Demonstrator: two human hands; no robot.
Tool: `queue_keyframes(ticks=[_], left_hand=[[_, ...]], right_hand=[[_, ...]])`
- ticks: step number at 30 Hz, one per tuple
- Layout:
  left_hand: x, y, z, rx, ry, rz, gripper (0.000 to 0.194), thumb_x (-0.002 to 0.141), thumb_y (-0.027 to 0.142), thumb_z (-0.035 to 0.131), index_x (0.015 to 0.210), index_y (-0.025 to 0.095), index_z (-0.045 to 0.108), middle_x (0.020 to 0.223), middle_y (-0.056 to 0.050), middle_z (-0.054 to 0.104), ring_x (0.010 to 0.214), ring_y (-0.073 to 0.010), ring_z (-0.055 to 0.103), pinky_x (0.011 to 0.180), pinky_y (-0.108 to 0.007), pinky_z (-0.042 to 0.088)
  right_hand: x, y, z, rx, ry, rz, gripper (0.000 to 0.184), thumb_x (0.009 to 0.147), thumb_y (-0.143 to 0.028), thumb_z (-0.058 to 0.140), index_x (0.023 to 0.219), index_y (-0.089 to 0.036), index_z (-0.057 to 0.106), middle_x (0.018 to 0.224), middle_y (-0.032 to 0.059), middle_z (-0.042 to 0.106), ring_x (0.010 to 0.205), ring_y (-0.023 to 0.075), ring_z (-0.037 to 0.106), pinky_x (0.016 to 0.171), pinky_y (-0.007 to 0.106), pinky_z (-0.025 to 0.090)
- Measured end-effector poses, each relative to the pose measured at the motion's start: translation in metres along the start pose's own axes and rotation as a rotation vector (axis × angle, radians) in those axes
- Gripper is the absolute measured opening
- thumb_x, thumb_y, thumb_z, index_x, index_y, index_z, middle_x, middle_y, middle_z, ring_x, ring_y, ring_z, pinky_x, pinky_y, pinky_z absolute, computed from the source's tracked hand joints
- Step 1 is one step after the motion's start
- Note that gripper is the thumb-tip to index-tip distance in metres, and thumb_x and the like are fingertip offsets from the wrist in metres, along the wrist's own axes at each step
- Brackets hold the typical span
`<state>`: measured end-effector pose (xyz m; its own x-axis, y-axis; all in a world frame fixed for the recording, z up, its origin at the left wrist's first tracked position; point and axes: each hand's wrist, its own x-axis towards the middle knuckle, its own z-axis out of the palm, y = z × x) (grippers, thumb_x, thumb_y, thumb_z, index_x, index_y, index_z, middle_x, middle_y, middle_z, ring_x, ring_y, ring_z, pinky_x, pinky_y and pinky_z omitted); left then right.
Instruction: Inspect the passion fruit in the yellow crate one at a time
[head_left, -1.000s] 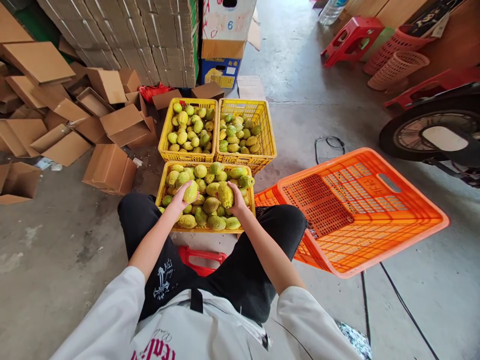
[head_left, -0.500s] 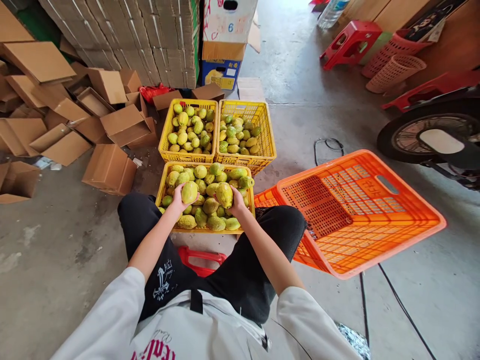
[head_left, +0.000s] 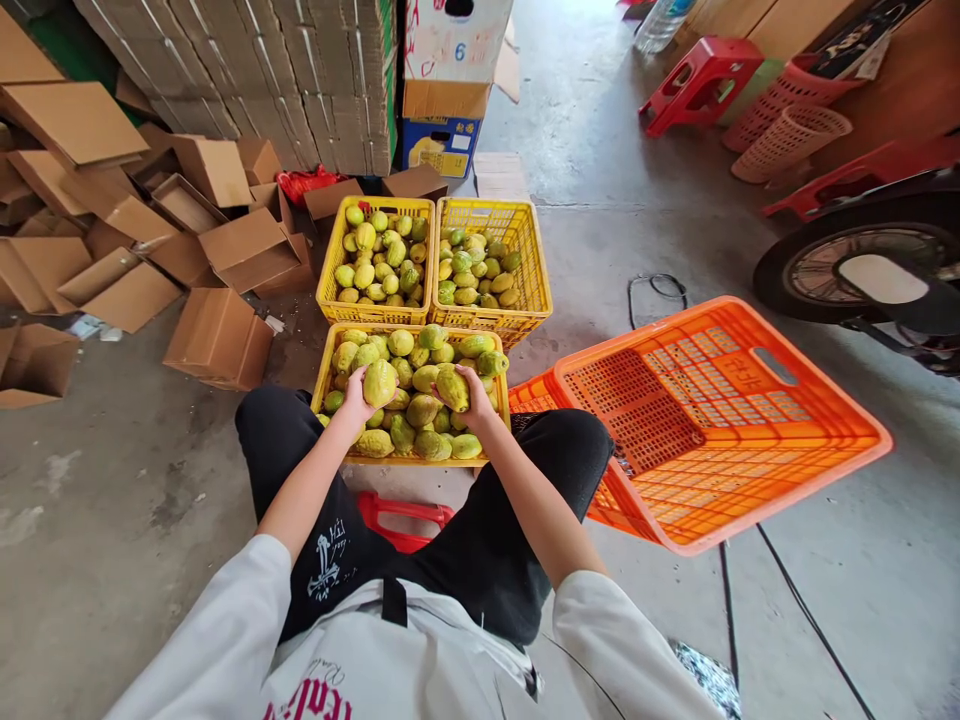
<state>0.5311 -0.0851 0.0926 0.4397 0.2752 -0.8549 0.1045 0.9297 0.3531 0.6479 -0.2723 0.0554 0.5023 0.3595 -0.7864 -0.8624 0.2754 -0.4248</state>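
Note:
My left hand (head_left: 357,394) is closed around a plump yellow-green fruit (head_left: 380,384), holding it just above the near yellow crate (head_left: 327,392). In my right hand (head_left: 475,398) is another yellow-green fruit (head_left: 452,388), gripped from its right side and turned slightly. Beneath both hands, the crate is heaped with similar oval, lumpy fruits (head_left: 422,411); their exact kind is hard to tell. The crate sits just beyond my spread knees. Some fruits in it are hidden behind my hands.
Two more yellow crates, left (head_left: 324,285) and right (head_left: 541,262), hold similar fruits behind it. A tilted orange crate (head_left: 720,530) is by my right knee. Loose cardboard boxes (head_left: 217,340) lie left; a motorcycle wheel (head_left: 817,265) and a red stool (head_left: 701,80) are right.
The fruit in my right hand has turned, with my fingers shifting over its top. My left hand keeps its fruit in nearly the same place.

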Motion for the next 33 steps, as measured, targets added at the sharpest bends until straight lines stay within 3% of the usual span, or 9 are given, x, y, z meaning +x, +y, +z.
queue_keyframes(ticks=[4, 9, 16, 20, 24, 28, 33], left_hand=[[0.007, 0.002, -0.005, 0.023, -0.039, -0.008, 0.048, 0.116, 0.05, 0.083, 0.153, 0.02, 0.079, 0.102, -0.013, 0.092, 0.09, -0.0346, 0.095, 0.084, -0.042, 0.083], [0.011, 0.005, -0.008, 0.005, -0.063, 0.012, 0.041, 0.114, 0.041, 0.088, 0.148, 0.021, 0.078, 0.098, -0.009, 0.089, 0.086, -0.0308, 0.093, 0.083, -0.038, 0.081], [0.004, 0.007, -0.004, -0.056, 0.001, 0.054, 0.041, 0.119, 0.036, 0.073, 0.157, 0.021, 0.078, 0.106, -0.011, 0.092, 0.1, -0.0338, 0.095, 0.092, -0.042, 0.082], [-0.002, 0.006, -0.001, -0.047, -0.061, 0.019, 0.052, 0.127, 0.042, 0.058, 0.17, 0.016, 0.072, 0.12, -0.018, 0.094, 0.113, -0.0365, 0.096, 0.101, -0.047, 0.082], [-0.002, 0.005, 0.0, -0.068, -0.067, -0.007, 0.058, 0.134, 0.046, 0.042, 0.174, 0.017, 0.071, 0.133, -0.02, 0.093, 0.128, -0.036, 0.095, 0.109, -0.046, 0.08], [0.004, 0.004, -0.003, -0.037, -0.05, 0.012, 0.06, 0.134, 0.046, 0.042, 0.173, 0.014, 0.074, 0.13, -0.021, 0.093, 0.138, -0.0369, 0.092, 0.118, -0.044, 0.077], [0.012, 0.003, -0.009, -0.049, -0.092, 0.023, 0.055, 0.125, 0.04, 0.054, 0.172, 0.024, 0.076, 0.131, -0.019, 0.094, 0.131, -0.042, 0.094, 0.117, -0.062, 0.079]], right_hand=[[0.0, -0.001, -0.002, 0.037, 0.016, 0.02, 0.018, 0.108, -0.032, 0.077, 0.124, -0.03, 0.073, 0.091, 0.0037, 0.086, 0.088, 0.0338, 0.094, 0.08, 0.049, 0.087], [0.0, -0.002, -0.001, 0.1, 0.034, 0.033, 0.019, 0.112, -0.033, 0.068, 0.128, -0.029, 0.077, 0.087, 0.0048, 0.086, 0.09, 0.035, 0.096, 0.083, 0.048, 0.087], [0.003, 0.0, -0.001, 0.003, -0.003, 0.01, 0.023, 0.11, -0.044, 0.075, 0.126, -0.029, 0.08, 0.089, 0.0075, 0.09, 0.095, 0.0375, 0.096, 0.082, 0.05, 0.087], [0.012, 0.003, -0.005, 0.026, -0.041, -0.046, 0.032, 0.104, -0.051, 0.096, 0.109, -0.032, 0.071, 0.088, 0.0018, 0.085, 0.096, 0.0333, 0.095, 0.081, 0.044, 0.086], [0.022, 0.005, -0.01, 0.067, -0.031, -0.106, 0.039, 0.099, -0.042, 0.103, 0.104, -0.033, 0.066, 0.089, -0.0025, 0.083, 0.092, 0.028, 0.093, 0.076, 0.037, 0.084], [0.025, 0.006, -0.013, 0.051, -0.015, -0.063, 0.027, 0.101, -0.034, 0.095, 0.107, -0.032, 0.068, 0.088, -0.0009, 0.083, 0.091, 0.0295, 0.093, 0.073, 0.039, 0.084], [0.021, 0.005, -0.011, 0.104, -0.008, 0.024, 0.02, 0.106, -0.039, 0.088, 0.118, -0.03, 0.074, 0.093, 0.0043, 0.086, 0.093, 0.0339, 0.095, 0.078, 0.046, 0.087]])
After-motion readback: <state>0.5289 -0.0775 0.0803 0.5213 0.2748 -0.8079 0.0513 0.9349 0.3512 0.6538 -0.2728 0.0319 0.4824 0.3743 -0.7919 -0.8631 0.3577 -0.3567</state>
